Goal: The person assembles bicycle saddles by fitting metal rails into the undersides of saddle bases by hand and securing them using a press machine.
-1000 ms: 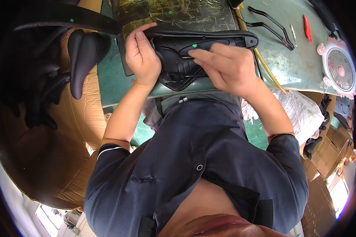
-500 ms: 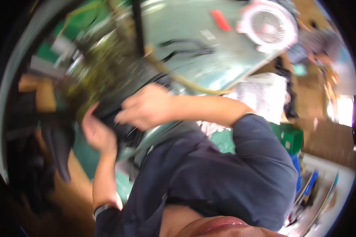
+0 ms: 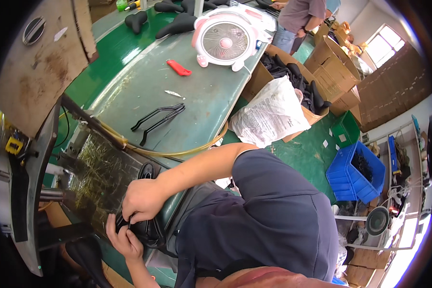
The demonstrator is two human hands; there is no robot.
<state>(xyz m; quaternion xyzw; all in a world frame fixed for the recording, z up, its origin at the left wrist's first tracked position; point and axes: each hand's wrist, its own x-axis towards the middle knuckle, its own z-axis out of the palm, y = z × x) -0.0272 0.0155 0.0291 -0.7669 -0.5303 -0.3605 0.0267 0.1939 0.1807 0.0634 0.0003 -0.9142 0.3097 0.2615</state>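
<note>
A black bicycle saddle [image 3: 153, 234] lies at the edge of the machine bed, its narrow end pointing away from me and thin rods showing on it. My left hand [image 3: 125, 238] grips its left edge with bent fingers. My right hand [image 3: 144, 199] is closed over its middle, fingertips pointing down beside the left fingers. A thin dark piece shows at the right fingertips; whether it belongs to the saddle is hidden. Beyond my hands, a pair of black bent saddle rails [image 3: 159, 117] rests on the green table [image 3: 201, 93].
Yellow-brown hose [image 3: 177, 154] curves along the table's near edge. Farther off are a red-handled tool [image 3: 178, 67] and a pink-white fan [image 3: 225, 41]. A machine with a brown panel [image 3: 43, 67] stands left. To the right are a white sack [image 3: 273, 113] and a blue crate [image 3: 357, 173].
The view has swung and sharpened, bringing more of the table and right side into sight. Both hands stay at the saddle, their fingertips now close together.
</note>
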